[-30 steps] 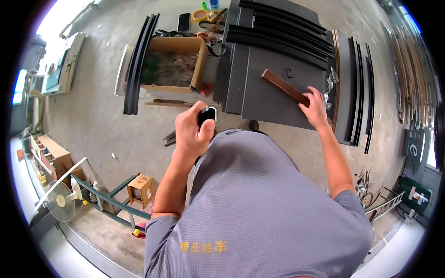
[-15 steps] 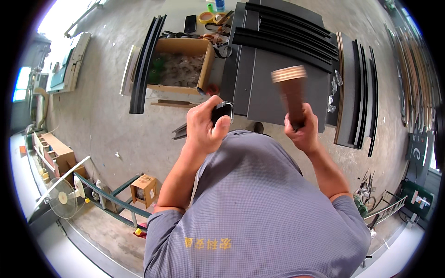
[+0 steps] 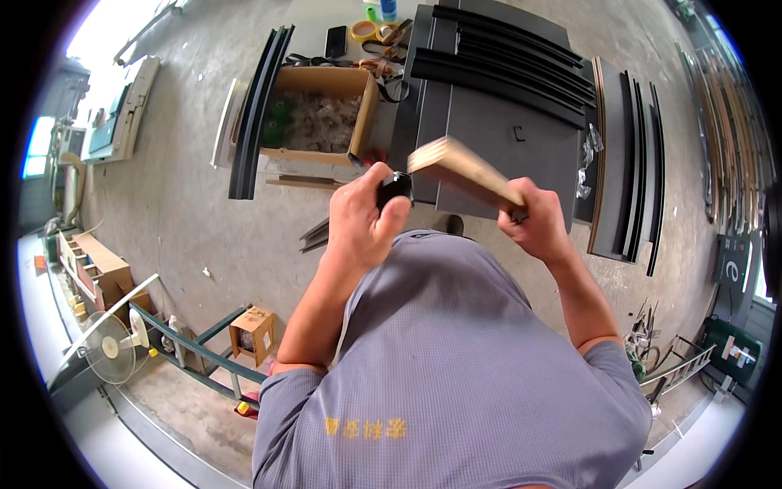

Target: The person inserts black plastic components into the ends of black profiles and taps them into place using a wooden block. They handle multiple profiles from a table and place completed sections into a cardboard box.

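My left hand [image 3: 358,218] is closed around the end of a black profile [image 3: 394,189], its thumb and fingers on either side; the rest of the profile is hidden. In my right hand [image 3: 539,222] is a wooden block [image 3: 466,169], gripped at one end. The block slants up to the left, its pale far end close to the profile's end; I cannot tell whether they touch. Beyond the block, a small black bracket-shaped piece [image 3: 519,134] lies on the dark grey panel [image 3: 489,118].
Long black profiles [image 3: 505,81] lie across the panels, with more profiles [image 3: 631,171] at the right. Left of the panels, an open cardboard box [image 3: 326,151] holds clear plastic bags. A phone [image 3: 336,41] and tape rolls [image 3: 364,31] sit behind it. A fan [image 3: 112,346] stands lower left.
The wooden block has swung left and down from upright toward the profile's end. The profile's end has tilted slightly in my left hand. The bracket-shaped piece has come into view.
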Tool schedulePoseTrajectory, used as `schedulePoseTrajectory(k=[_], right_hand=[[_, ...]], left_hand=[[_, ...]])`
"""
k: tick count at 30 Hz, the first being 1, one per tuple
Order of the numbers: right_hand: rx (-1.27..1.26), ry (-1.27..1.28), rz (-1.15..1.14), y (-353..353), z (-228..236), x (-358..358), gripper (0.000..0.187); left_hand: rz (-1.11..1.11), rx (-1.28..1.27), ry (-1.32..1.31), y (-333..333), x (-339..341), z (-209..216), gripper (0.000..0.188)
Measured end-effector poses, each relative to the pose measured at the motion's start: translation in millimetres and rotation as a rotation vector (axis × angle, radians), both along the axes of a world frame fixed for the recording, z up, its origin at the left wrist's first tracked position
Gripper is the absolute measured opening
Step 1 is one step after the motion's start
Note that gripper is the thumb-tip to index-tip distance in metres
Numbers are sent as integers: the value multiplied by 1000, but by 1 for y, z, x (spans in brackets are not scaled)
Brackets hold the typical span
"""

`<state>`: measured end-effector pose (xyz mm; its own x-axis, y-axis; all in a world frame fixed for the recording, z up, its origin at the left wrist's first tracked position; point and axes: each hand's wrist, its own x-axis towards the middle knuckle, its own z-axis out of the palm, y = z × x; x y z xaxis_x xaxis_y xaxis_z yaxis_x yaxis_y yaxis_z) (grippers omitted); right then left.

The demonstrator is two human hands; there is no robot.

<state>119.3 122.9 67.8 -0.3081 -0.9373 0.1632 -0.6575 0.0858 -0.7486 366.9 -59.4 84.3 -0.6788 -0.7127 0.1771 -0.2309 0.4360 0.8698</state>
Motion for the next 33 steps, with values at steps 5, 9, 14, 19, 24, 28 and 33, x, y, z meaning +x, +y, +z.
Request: schedulePoseTrajectory(k=[5,9,14,19,24,28,33], right_hand=[[-206,-623,-313,-2,-4,-5,24],[-49,-123,-36,-4,-5,-6,29],[128,-441,-315,3,-9,-17,33],[67,84,106,-3,-16,-6,20],[-57,-295,-178,0,-19,-9,24],[13,38,49,0,-18,-7,26],[49,-41,11,4,-15,-4,26]], left_hand=[[27,-99,-205,11,-11,10,46],[51,-85,-287,15,-14,17,34],[57,-95,-299,16,-13,13,32],[52,-29,-276,19,-14,11,32],[75,-80,-320,15,-15,14,31],[66,-64,-347,11,-17,15,32],[63,-57,-323,12,-16,15,32]])
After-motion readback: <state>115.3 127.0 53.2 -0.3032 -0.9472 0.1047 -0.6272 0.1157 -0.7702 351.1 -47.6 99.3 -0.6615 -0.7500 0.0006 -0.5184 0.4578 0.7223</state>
